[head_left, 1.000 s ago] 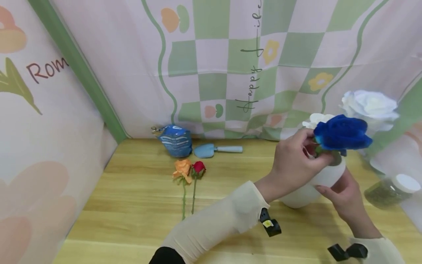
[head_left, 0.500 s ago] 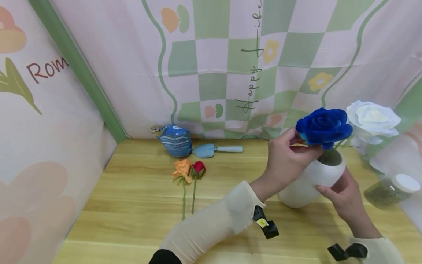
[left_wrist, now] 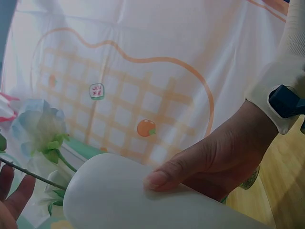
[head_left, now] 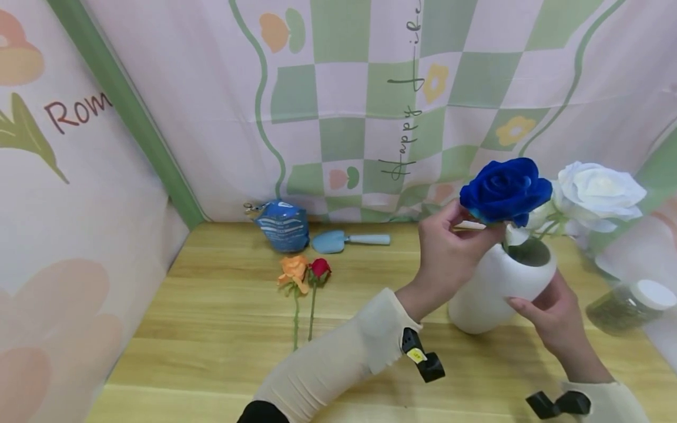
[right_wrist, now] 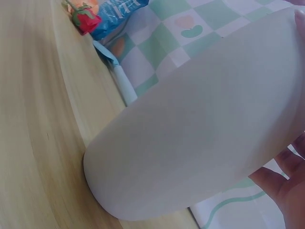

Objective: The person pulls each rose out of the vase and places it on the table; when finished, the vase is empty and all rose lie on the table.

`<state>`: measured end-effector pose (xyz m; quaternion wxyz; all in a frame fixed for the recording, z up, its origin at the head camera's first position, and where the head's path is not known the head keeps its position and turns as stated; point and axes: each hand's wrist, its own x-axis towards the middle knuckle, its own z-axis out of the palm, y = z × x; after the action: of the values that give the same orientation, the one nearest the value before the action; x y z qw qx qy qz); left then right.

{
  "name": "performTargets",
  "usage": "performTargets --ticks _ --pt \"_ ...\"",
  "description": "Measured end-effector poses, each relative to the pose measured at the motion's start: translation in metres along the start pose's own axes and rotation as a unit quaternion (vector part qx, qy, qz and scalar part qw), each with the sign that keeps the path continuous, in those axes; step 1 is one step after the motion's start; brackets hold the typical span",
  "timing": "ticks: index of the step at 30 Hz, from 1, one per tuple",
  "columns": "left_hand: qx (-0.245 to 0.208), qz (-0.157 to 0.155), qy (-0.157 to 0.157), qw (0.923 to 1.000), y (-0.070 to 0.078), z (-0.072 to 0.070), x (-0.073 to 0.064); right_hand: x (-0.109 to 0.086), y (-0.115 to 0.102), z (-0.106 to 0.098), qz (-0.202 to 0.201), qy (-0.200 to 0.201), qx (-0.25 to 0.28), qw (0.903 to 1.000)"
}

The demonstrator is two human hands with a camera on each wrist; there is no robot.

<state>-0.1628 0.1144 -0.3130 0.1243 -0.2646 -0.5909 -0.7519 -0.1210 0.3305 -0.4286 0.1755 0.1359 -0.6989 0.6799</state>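
L hand is pinching the blue rose just under its bloom, over the mouth of the white vase; thumb & index are showing, other fingers mostly hidden. In the L wrist view a thin stem is running from the fingertips toward the vase; its lower end & the mouth aren't showing there, bloom's cut off. R hand is gripping the vase, thumb on the near side, fingers curling behind, mostly hidden in head view; R wrist cam is catching only parts at the frame edge. Vase is standing on the table.

White rose is leaning out of the vase; more white petals are peeking out, partly blocked by the blue bloom. Orange flower & red rose are lying side by side, orange stem disappearing behind the sleeve. Blue bag & trowel are sitting behind; jar contents: hard to make out.
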Motion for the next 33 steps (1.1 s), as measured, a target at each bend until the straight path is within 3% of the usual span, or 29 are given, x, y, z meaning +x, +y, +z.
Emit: performTargets --ticks 6,16,21,28,33 --pt "-0.028 0.027 0.016 0.9991 0.005 -0.002 0.002 -0.001 0.001 -0.002 0.008 0.011 -0.005 0.9999" --pt "-0.136 0.012 0.024 0.9903 0.01 -0.007 0.007 -0.001 0.002 -0.002 0.015 0.006 -0.023 0.9996" --pt "-0.191 0.016 0.039 0.9808 0.007 -0.01 0.009 -0.001 0.002 -0.002 0.009 0.006 -0.009 0.9999" --pt "-0.283 0.035 0.082 0.955 -0.004 -0.017 0.011 0.0 0.004 -0.001 0.002 0.002 0.009 1.0" --pt "-0.304 0.029 0.098 0.9473 -0.005 -0.02 0.013 0.0 0.005 -0.002 0.003 0.001 0.004 1.0"
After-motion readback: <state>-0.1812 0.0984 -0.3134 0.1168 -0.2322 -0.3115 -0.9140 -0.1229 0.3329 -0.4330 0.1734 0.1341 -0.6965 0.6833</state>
